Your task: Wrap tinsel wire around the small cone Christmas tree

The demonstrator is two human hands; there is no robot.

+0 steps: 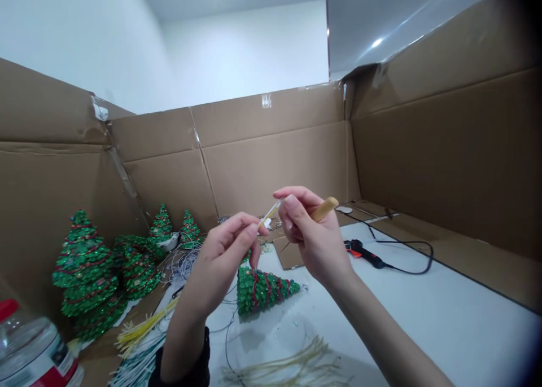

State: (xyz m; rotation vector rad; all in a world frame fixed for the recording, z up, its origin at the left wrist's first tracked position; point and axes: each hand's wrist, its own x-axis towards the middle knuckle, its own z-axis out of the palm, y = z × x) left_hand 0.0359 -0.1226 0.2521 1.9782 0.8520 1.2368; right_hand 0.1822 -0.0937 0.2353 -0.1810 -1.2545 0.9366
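A thin strand, yellow and whitish, is stretched between my two hands. My left hand pinches its lower end between thumb and fingers. In my right hand is a tool with a short wooden handle, its working end hidden by the fingers; the right thumb and index finger meet at the strand's upper end. Below the hands, a small green Christmas tree with red garland lies on its side on the white tabletop.
Several decorated green trees stand at the left, near tangled grey wire. Bundles of yellow strips and pale strips lie in front. A red-capped bottle is front left, a corded glue gun right. Cardboard walls surround the table.
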